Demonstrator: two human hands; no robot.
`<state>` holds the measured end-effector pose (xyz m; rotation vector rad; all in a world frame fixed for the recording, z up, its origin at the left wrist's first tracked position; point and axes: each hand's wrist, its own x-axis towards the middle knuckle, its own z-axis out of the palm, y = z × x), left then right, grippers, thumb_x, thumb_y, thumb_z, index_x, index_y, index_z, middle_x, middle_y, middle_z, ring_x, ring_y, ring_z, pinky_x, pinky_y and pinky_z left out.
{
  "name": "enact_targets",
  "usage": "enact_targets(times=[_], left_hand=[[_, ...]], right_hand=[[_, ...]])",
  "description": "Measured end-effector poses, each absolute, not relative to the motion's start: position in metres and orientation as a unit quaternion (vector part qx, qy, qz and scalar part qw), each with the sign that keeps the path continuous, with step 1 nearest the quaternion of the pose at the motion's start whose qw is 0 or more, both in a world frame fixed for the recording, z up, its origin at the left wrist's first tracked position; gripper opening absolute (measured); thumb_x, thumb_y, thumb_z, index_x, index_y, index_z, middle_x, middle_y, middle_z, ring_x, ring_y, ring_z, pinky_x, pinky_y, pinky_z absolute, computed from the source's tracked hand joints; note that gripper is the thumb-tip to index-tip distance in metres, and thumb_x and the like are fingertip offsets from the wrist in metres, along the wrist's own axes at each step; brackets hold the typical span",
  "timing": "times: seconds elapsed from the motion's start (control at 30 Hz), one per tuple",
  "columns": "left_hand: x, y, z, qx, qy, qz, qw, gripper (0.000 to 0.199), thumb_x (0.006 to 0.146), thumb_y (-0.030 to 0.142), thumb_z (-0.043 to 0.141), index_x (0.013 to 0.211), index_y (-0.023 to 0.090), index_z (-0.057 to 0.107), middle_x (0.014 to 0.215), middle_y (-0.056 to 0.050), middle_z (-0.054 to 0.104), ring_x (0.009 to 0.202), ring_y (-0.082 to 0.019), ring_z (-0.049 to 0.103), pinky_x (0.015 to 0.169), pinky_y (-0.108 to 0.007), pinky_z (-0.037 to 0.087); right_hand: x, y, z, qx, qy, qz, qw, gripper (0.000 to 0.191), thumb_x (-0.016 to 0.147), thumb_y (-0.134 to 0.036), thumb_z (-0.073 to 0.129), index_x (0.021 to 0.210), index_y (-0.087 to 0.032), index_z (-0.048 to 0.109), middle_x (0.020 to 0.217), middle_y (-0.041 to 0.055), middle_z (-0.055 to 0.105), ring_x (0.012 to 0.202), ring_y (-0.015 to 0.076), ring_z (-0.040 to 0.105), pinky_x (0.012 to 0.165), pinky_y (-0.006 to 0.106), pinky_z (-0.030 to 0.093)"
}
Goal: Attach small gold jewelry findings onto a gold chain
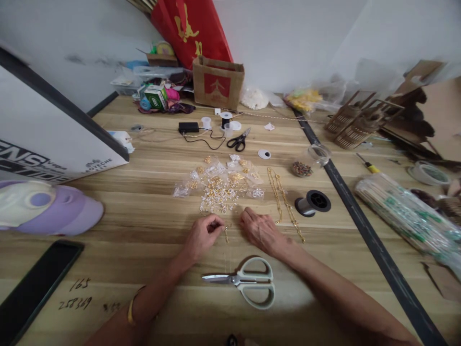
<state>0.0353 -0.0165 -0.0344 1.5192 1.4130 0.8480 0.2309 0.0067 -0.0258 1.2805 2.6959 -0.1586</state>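
Observation:
My left hand (204, 234) is closed in a pinch, thumb against forefinger. At its fingertips a short, thin gold beaded strand (226, 233) hangs down over the tabletop. A little to the right, my right hand (260, 231) rests with its fingers curled down to the wood; whatever they pinch is hidden. Just beyond both hands spreads a pile of small clear and gold beads (219, 194). Scissors with pale handles (256, 278) lie nearer to me, blades pointing left. Two gold chains (284, 202) stretch out beyond my right hand.
A spool of thin wire (312, 203) and a jar of coloured beads (306, 166) stand to the right. Black scissors (239, 140) lie farther back. At left are a phone (39, 288), a purple-and-white object (54, 207) and a large box (54, 129). A paper bag (218, 81) stands behind.

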Motion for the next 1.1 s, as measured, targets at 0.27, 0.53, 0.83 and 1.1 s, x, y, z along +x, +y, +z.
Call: enact_targets(times=[0.27,0.53,0.83,1.1], left_hand=[[0.036,-0.018,-0.035,0.622,0.566,0.345,0.417,0.006,0.073,0.013,0.056,0.07,0.015,0.061,0.063,0.0,0.062,0.06,-0.012,0.057,0.058,-0.021,0.045],[0.042,-0.022,-0.041,0.681,0.569,0.313,0.34,0.01,0.076,0.008,0.055,0.071,0.016,0.059,0.07,0.0,0.061,0.064,-0.012,0.056,0.061,-0.022,0.043],[0.053,-0.031,-0.037,0.757,0.561,0.246,0.229,0.014,0.08,0.008,0.053,0.073,0.017,0.061,0.083,-0.004,0.06,0.078,-0.017,0.056,0.071,-0.027,0.042],[0.057,-0.033,-0.036,0.782,0.571,0.193,0.162,0.017,0.08,0.007,0.051,0.072,0.019,0.06,0.081,-0.004,0.059,0.079,-0.018,0.053,0.072,-0.029,0.041]], right_hand=[[0.231,0.006,-0.016,0.407,0.911,-0.038,0.054,0.012,0.093,-0.01,0.039,0.097,-0.016,0.049,0.096,0.0084,0.056,0.074,0.0159,0.057,0.051,0.024,0.032],[0.229,0.005,-0.021,0.346,0.937,-0.013,0.051,0.014,0.084,-0.002,0.047,0.091,-0.014,0.051,0.091,0.0092,0.056,0.073,0.0165,0.054,0.052,0.024,0.035],[0.223,0.0,-0.013,0.356,0.928,0.009,0.106,0.017,0.086,-0.003,0.041,0.095,-0.014,0.05,0.093,0.0112,0.057,0.072,0.0186,0.058,0.051,0.026,0.037],[0.226,0.003,-0.015,0.369,0.922,-0.016,0.12,0.017,0.09,-0.006,0.038,0.096,-0.015,0.051,0.096,0.012,0.058,0.072,0.0185,0.06,0.055,0.026,0.039]])
